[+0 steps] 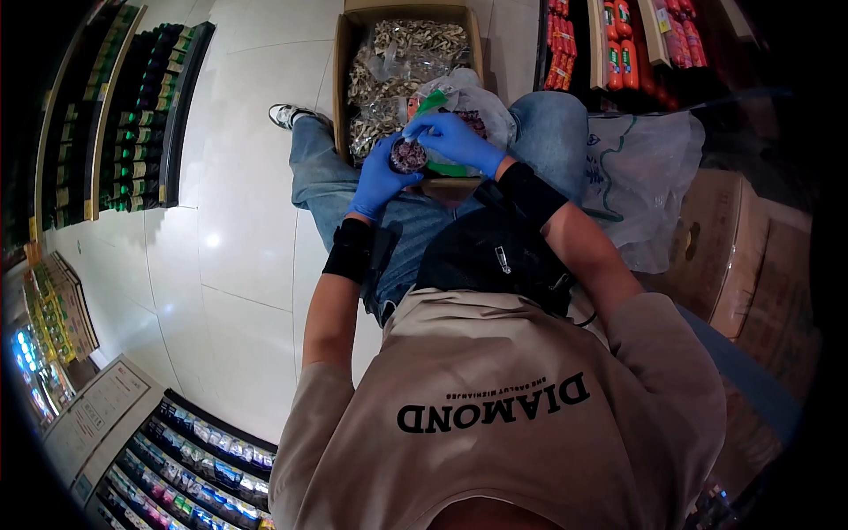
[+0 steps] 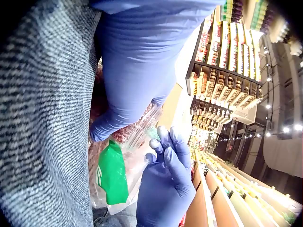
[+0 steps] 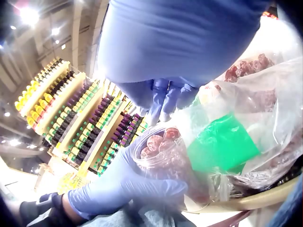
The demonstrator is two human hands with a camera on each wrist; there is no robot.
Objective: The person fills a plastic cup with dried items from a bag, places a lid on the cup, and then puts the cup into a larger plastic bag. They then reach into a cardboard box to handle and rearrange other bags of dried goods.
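Observation:
My left hand [image 1: 382, 179], in a blue glove, grips a clear plastic jar [image 3: 156, 161] of wrinkled, reddish dried fruit. The jar's open mouth faces up, with fruit [image 3: 155, 143] close to the rim. My gloved right hand [image 1: 459, 141] hovers over that mouth, fingers bent and whitish fingertips [image 3: 164, 117] just above the rim. In the left wrist view its fingers are drawn together; I cannot tell whether they pinch anything. Beside the jar, a clear plastic bag [image 3: 279, 118] with a green patch [image 3: 222, 144] contains more of the reddish fruit.
Between my legs stands an open cardboard box [image 1: 341, 88] with bags of dried, pale brown pieces [image 1: 420, 40]. Shelves of bottles [image 1: 141, 132] line the left, and red packages [image 1: 623, 62] fill shelves ahead right. A plastic sack [image 1: 649, 168] and cartons [image 1: 720, 238] are at my right.

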